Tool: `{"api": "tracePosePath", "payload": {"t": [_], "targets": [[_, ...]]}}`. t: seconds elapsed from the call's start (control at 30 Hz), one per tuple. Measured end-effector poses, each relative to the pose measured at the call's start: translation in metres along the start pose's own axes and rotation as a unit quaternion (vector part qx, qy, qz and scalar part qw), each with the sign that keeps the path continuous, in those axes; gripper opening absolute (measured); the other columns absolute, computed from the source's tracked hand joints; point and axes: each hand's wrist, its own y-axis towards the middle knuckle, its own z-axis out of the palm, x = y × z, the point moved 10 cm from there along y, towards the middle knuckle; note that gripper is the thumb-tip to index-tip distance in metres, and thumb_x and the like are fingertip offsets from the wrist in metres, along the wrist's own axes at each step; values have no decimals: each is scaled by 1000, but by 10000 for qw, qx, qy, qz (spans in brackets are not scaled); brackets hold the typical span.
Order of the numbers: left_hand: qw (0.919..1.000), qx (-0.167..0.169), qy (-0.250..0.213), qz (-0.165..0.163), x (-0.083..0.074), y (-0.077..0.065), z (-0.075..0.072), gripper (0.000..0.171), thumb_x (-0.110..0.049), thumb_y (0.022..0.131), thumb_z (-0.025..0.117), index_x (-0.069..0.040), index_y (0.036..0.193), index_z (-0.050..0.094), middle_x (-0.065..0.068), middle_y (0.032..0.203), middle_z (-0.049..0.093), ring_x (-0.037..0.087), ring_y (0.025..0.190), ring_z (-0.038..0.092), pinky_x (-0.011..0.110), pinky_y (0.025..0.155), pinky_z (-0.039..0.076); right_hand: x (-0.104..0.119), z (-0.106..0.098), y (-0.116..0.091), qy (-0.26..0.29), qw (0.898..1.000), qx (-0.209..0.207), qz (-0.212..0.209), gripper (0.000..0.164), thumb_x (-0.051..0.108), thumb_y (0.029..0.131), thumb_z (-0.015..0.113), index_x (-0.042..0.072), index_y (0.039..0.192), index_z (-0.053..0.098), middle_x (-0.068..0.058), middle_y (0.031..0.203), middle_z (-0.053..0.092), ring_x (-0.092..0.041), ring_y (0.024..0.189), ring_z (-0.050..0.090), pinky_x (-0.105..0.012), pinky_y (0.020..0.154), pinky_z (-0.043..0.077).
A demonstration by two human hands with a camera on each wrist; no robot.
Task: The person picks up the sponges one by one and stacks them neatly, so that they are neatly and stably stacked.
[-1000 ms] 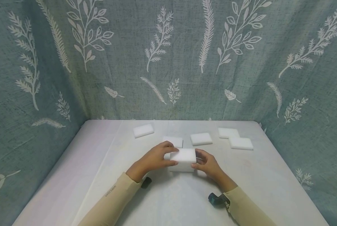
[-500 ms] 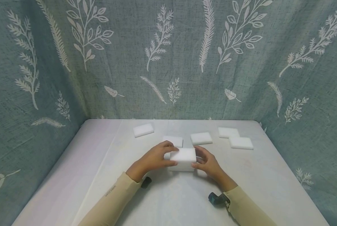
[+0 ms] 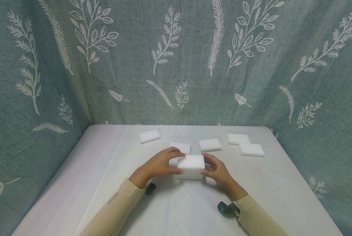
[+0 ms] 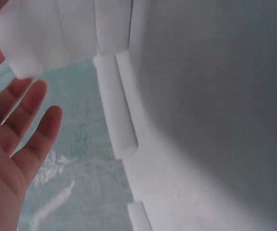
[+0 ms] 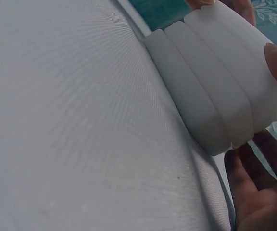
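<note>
A stack of white sponges (image 3: 191, 166) stands on the white table near its middle, several layers high as the right wrist view shows (image 5: 210, 77). My left hand (image 3: 160, 164) holds the stack's left end, thumb in front and forefinger at the upper back edge. Its other fingers (image 4: 35, 132) spread out behind, apart from the sponges in the left wrist view. At the right end, my right hand (image 3: 219, 173) grips the stack with the thumb on the near side and fingers on the far side. The top sponge lies flush with those below.
Behind the stack lies one flat sponge (image 3: 181, 147), with another (image 3: 210, 145) to its right and one (image 3: 150, 136) farther left. Two more, a rear sponge (image 3: 238, 138) and a front sponge (image 3: 251, 149), touch or overlap at the right. A leaf-patterned green curtain (image 3: 176, 65) encloses the table.
My left hand and forearm have shifted very slightly left, its thumb and forefinger drawing back a little along the stack. The right hand and the sponges stay practically where they were.
</note>
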Motion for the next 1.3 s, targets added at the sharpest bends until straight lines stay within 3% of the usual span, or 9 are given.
{"api": "tracePosePath", "payload": {"t": [0.13, 0.33, 0.53, 0.73, 1.0, 1.1, 1.3], "targets": [[9999, 4, -102, -88, 10, -2, -11, 61, -46, 77, 81, -21, 129, 63, -4, 129, 54, 15, 119, 51, 40, 99, 44, 4, 1, 0, 87, 9999, 13, -66, 74, 0, 78, 79, 0, 142, 42, -25, 138, 47, -39, 130, 44, -36, 103, 41], [9989, -124, -163, -417, 40, -8, -33, 60, -37, 76, 84, -18, 129, 63, -1, 128, 56, 21, 118, 52, 42, 95, 46, 7, 2, 0, 334, 9992, 34, -203, 76, -3, 76, 78, -4, 143, 40, -27, 140, 45, -42, 131, 42, -37, 103, 40], [9935, -450, -315, -1001, 86, -16, -54, 60, -39, 78, 82, -15, 130, 62, 4, 131, 56, 27, 113, 55, 47, 93, 47, 8, 4, -1, 419, 9987, 25, -285, 74, -3, 77, 77, -7, 141, 41, -29, 138, 45, -43, 130, 41, -36, 103, 40], [9820, -824, -554, -1605, 131, -22, -73, 61, -38, 80, 81, -10, 131, 61, 8, 129, 58, 30, 113, 55, 49, 95, 46, 10, 5, -2, 451, 9984, 29, -342, 73, -6, 75, 76, -11, 139, 41, -30, 137, 46, -44, 130, 41, -35, 103, 41], [9715, -1100, -707, -1978, 164, -32, -79, 60, -33, 82, 80, -6, 131, 59, 13, 132, 56, 33, 117, 53, 49, 96, 45, 11, 7, -1, 383, 9982, 123, -454, 70, -7, 76, 76, -11, 138, 43, -30, 136, 47, -44, 128, 43, -35, 102, 42], [9631, -1125, -861, -2290, 179, -34, -77, 62, -35, 81, 80, -9, 134, 58, 12, 134, 54, 34, 119, 51, 50, 97, 44, 12, 7, -1, 293, 9984, 147, -456, 70, -5, 77, 77, -11, 138, 43, -29, 135, 48, -43, 128, 44, -34, 101, 42], [9528, -1155, -1034, -2612, 203, -27, -80, 64, -39, 82, 78, -13, 137, 55, 14, 140, 48, 37, 121, 48, 55, 98, 41, 11, 2, -1, 332, 9981, 54, -520, 70, -8, 76, 77, -13, 137, 42, -30, 135, 48, -43, 128, 44, -35, 102, 42]]}}
